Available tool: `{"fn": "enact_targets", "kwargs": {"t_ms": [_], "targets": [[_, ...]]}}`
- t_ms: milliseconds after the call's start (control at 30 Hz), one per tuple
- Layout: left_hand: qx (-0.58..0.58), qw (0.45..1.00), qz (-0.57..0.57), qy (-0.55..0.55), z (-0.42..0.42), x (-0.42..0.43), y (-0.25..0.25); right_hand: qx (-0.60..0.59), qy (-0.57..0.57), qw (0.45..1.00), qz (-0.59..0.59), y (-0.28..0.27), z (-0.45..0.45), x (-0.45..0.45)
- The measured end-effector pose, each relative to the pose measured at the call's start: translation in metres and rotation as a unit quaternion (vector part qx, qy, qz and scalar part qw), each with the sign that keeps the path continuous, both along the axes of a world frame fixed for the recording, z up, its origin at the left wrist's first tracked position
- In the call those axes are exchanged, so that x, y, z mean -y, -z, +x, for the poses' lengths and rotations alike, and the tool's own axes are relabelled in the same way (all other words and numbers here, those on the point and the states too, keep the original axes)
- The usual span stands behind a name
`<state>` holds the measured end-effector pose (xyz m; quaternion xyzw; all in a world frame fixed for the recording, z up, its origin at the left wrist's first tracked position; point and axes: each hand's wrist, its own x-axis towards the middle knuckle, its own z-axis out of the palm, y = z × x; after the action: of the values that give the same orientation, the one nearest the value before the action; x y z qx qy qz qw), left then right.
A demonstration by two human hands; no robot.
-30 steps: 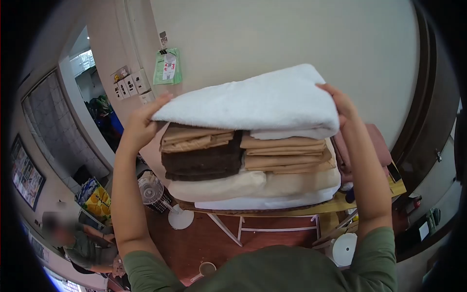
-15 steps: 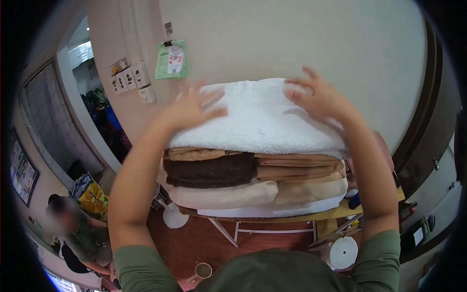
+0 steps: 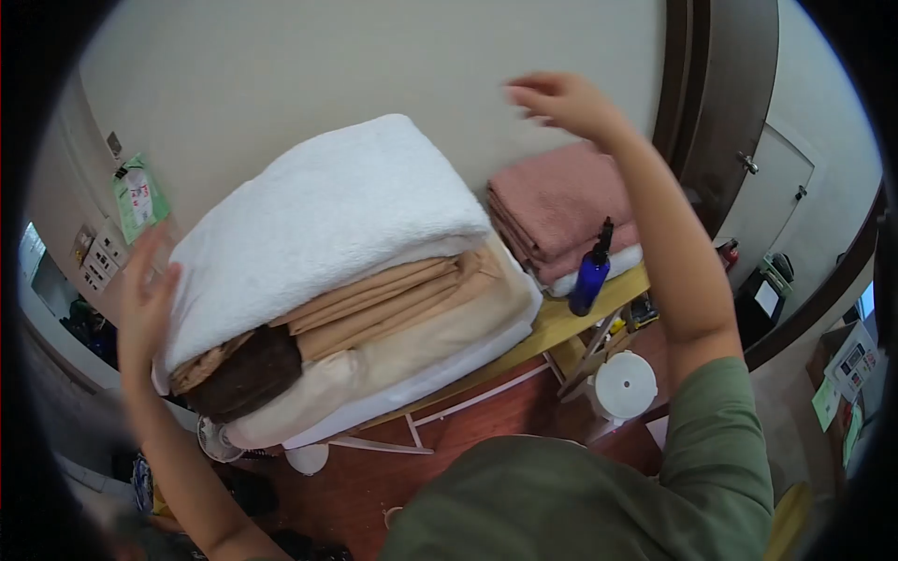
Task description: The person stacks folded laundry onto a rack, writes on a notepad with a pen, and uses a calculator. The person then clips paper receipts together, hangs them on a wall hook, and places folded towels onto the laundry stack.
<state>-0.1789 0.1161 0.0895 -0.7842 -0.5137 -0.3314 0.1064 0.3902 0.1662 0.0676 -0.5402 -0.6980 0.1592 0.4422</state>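
A thick folded white towel [image 3: 327, 196] lies on top of a stack of folded cloths. Under it are tan cloth [image 3: 383, 299], dark brown cloth [image 3: 248, 374] and cream cloth [image 3: 421, 341]. My left hand [image 3: 148, 304], slightly blurred, is at the left end of the white towel with its fingers apart; whether it touches the towel I cannot tell. Raised in front of the wall, my right hand [image 3: 561, 98] is above the folded pink towels [image 3: 561, 196], fingers loosely bent and holding nothing. A blue pump bottle [image 3: 589, 280] stands before the pink towels.
The stack rests on a wooden table [image 3: 514, 351] against the wall. Below stands a white round-lidded container [image 3: 624, 385]. A dark door [image 3: 725, 112] is at the right. Green papers [image 3: 140, 196] and switches [image 3: 101, 257] are on the wall at the left.
My view has turned right, bringing the pink towels and blue bottle into fuller sight. My right hand has moved off the white towel's top; my left hand is now at its left end.
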Motion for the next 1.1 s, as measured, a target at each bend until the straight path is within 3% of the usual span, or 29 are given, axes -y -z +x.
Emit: {"fn": "enact_targets", "kwargs": {"t_ms": [67, 133, 200, 267, 300, 400, 433, 533, 667, 733, 800, 867, 933, 1033, 1100], "targets": [[0.068, 0.997, 0.044, 0.009, 0.015, 0.023, -0.012, 0.079, 0.168, 0.980, -0.066, 0.054, 0.101, -0.004], [0.145, 0.988, 0.049, 0.020, 0.037, 0.042, -0.020, 0.192, 0.285, 0.925, -0.164, 0.129, 0.207, -0.018], [0.141, 0.988, 0.037, 0.058, 0.081, 0.047, -0.026, -0.110, 0.269, 0.908, -0.301, 0.152, 0.197, 0.012], [0.135, 0.984, -0.007, 0.119, 0.138, 0.047, -0.029, -0.210, 0.206, 0.910, -0.291, 0.170, 0.188, 0.012], [0.105, 0.986, -0.020, 0.130, 0.172, 0.049, -0.029, -0.213, 0.205, 0.901, -0.317, 0.165, 0.183, 0.008], [-0.019, 0.990, -0.043, 0.130, 0.272, 0.056, -0.026, -0.395, 0.121, 0.857, -0.308, 0.161, 0.182, 0.000], [-0.047, 0.985, -0.042, 0.163, 0.293, 0.048, -0.022, -0.474, 0.025, 0.825, -0.308, 0.161, 0.186, -0.005], [-0.095, 0.976, -0.079, 0.177, 0.344, 0.023, -0.014, -0.534, -0.067, 0.827, -0.164, 0.143, 0.175, -0.006], [-0.120, 0.983, -0.034, 0.134, 0.400, -0.031, -0.027, -0.475, -0.142, 0.868, 0.008, 0.086, 0.172, -0.007], [-0.054, 0.990, -0.055, 0.117, 0.431, -0.049, -0.045, -0.458, -0.219, 0.858, 0.079, 0.051, 0.180, -0.002], [0.011, 0.992, 0.004, 0.124, 0.455, -0.068, -0.052, -0.426, -0.269, 0.855, 0.121, 0.019, 0.199, 0.006], [0.035, 0.976, -0.156, 0.147, 0.469, -0.066, -0.076, -0.460, -0.273, 0.837, 0.117, -0.003, 0.234, 0.005], [0.093, 0.940, -0.239, 0.226, 0.475, -0.051, -0.097, -0.475, -0.346, 0.808, 0.031, -0.029, 0.247, 0.029], [0.129, 0.891, -0.293, 0.321, 0.485, -0.015, -0.113, -0.400, -0.339, 0.850, -0.055, -0.022, 0.228, 0.049], [0.236, 0.789, -0.398, 0.403, 0.503, -0.002, -0.120, -0.396, -0.321, 0.859, -0.057, -0.008, 0.217, 0.057]]}}
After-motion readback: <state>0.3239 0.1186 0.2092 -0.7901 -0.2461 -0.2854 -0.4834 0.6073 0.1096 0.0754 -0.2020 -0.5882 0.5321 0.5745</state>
